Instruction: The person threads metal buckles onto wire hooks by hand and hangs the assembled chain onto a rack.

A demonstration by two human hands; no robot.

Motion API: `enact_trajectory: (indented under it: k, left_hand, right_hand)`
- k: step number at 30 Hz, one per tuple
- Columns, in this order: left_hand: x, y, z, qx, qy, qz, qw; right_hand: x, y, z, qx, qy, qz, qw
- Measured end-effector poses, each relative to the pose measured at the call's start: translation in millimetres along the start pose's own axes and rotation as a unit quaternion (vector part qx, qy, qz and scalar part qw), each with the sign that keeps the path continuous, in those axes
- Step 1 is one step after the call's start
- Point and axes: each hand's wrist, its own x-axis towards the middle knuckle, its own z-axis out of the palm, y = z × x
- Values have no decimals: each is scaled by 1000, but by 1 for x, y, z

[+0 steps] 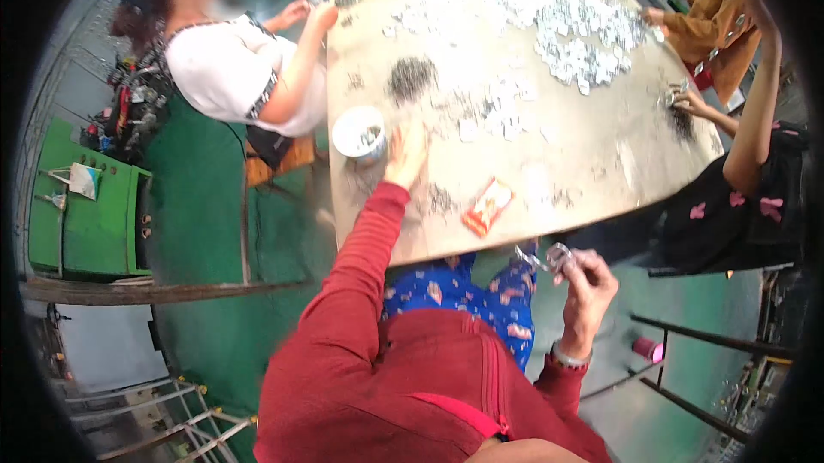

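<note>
My left hand reaches over the table beside a white bowl with small pieces in it; its fingers are blurred and I cannot make out whether they hold anything. Off the table's front edge, my right hand pinches a shiny metal piece between thumb and fingers. On the table between the hands lies an orange and white packet. Small dark pins are scattered to the right of my left forearm. Flat light pieces lie farther in.
Piles of dark pins and a large spread of flat pieces cover the table's far part. A person in white sits at the left, others at the right. A green cabinet stands at the far left.
</note>
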Motion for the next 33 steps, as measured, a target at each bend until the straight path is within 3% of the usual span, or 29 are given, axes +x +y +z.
enact_trajectory:
  k: [2, 5, 9, 12, 13, 14, 16, 17, 20, 21, 22, 24, 26, 28, 32, 33]
  left_hand:
    - [12, 17, -19, -40, -90, -58, 993]
    - [18, 11, -6, 3, -152, -15, 988]
    - [34, 19, -37, 86, -164, 25, 982]
    - [55, 23, -64, 73, -158, 51, 983]
    - [50, -6, -19, 110, -93, 66, 987]
    - [60, -5, -25, 95, -108, 28, 989]
    - [81, 10, -43, 60, -142, -41, 987]
    - [85, 21, -50, 41, -81, -61, 994]
    - [86, 38, -59, -94, -66, -40, 993]
    - [87, 43, -60, -82, -85, -27, 993]
    - [86, 49, -62, -157, -112, -47, 980]
    - [81, 75, -74, -302, -166, -87, 935]
    - [60, 117, -110, -512, -245, -78, 820]
    - [26, 159, -153, -570, -317, -25, 758]
    - [-27, 204, -192, -582, -264, 85, 765]
    - [-31, 207, -185, -551, -213, 150, 793]
  right_hand:
    - [0, 3, 1, 19, 20, 13, 1000]
    - [1, 9, -1, 42, 18, 8, 999]
    - [-6, 9, -2, 47, 4, 7, 999]
    - [-13, 4, -5, 31, -3, 10, 999]
    - [-15, 3, -5, 27, -5, 13, 1000]
    - [-17, 2, -5, 19, -6, 17, 1000]
    - [-22, 1, -7, 3, -1, 25, 1000]
    - [-25, 1, -7, 6, 1, 24, 1000]
    - [-33, -2, -3, 19, 7, 25, 999]
    - [-35, -4, 0, 27, 5, 24, 999]
    - [-36, -6, 3, 34, 2, 24, 999]
    - [-38, -6, 4, 31, 10, 31, 999]
    - [-40, -3, 3, 8, 18, 34, 999]
    - [-40, 0, 4, 2, 34, 21, 999]
    - [-39, 5, 8, 1, 69, -17, 997]
    - [-39, 4, 10, 1, 81, -27, 996]
